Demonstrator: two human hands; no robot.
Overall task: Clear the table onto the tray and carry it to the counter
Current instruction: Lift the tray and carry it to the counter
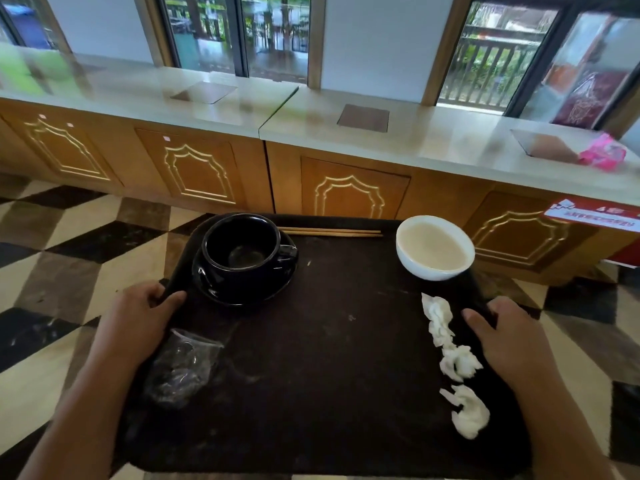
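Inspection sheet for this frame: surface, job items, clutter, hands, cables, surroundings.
Surface: dark tray, scuffed, held above the floor.
Job's things: black cup on saucer far left; chopsticks along far edge; white bowl of pale liquid far right; crumpled tissues right; clear wrapper near left.
Clutter: pink packet on counter.
Grippers: left hand grips tray's left edge; right hand grips right edge.
Cables: nothing seen.
Surroundings: wooden cabinets, windows, checkered floor.
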